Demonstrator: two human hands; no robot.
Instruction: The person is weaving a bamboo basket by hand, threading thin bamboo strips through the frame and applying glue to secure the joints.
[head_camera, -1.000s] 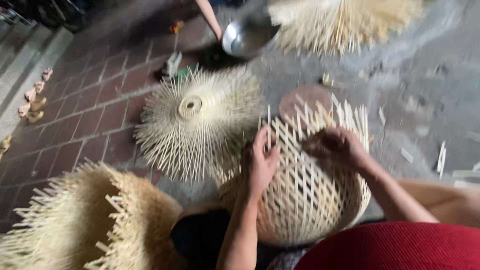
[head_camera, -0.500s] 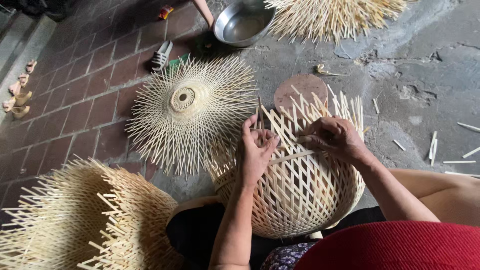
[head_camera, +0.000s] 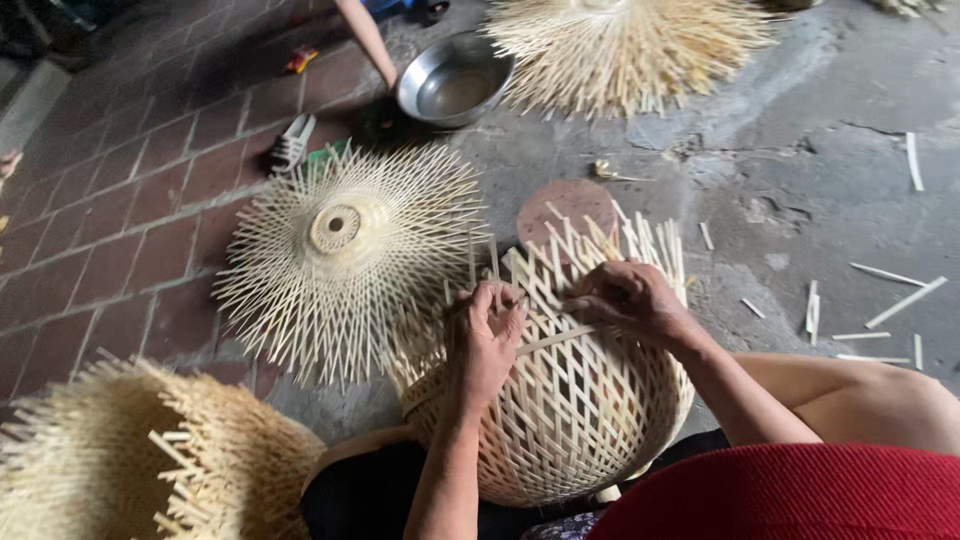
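Now, left hand (head_camera: 487, 335) and right hand (head_camera: 625, 300) pinching a crosswise strip (head_camera: 555, 340) — basket (head_camera: 560, 400) rim-up.

Both hands side by side, left (head_camera: 487, 340) and right (head_camera: 628, 297), fingers curled, forearms angled inward.

- We see a pale straw-yellow basket (head_camera: 560, 400), woven in an open diamond lattice
- We note a flat weave (head_camera: 345, 250), same pale yellow, with radiating strips
- Our garment (head_camera: 800, 495) is red
- The metal bowl (head_camera: 455, 80) is silver-grey
- The brick floor (head_camera: 120, 220) is reddish-brown
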